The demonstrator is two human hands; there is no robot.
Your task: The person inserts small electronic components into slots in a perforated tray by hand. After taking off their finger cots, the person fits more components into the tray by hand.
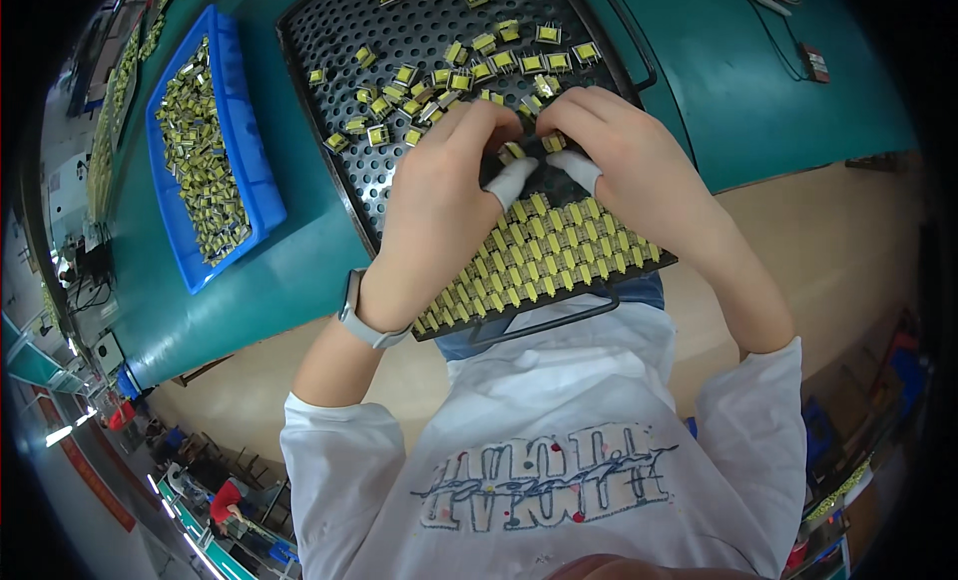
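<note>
My left hand (444, 186) and my right hand (624, 146) meet over a black perforated tray (334, 91). Between the fingers and thumb of the left is a small yellow-wrapped transformer (512, 151). The right pinches another small transformer (554, 142), close beside the first. White covers sit on both thumbs. Below the hands, transformers stand in tight rows (544, 251) along the near end of the tray. Beyond the fingers, several loose transformers (459, 81) lie scattered at various angles. The fingertips are partly hidden behind my hands.
To the left, a blue bin (261, 186) full of similar parts rests on the green table (319, 281). The tray has wire handles (559, 324) at its near end and right side. Pliers (770, 0) and a small red-labelled object on a cord (815, 63) lie far right.
</note>
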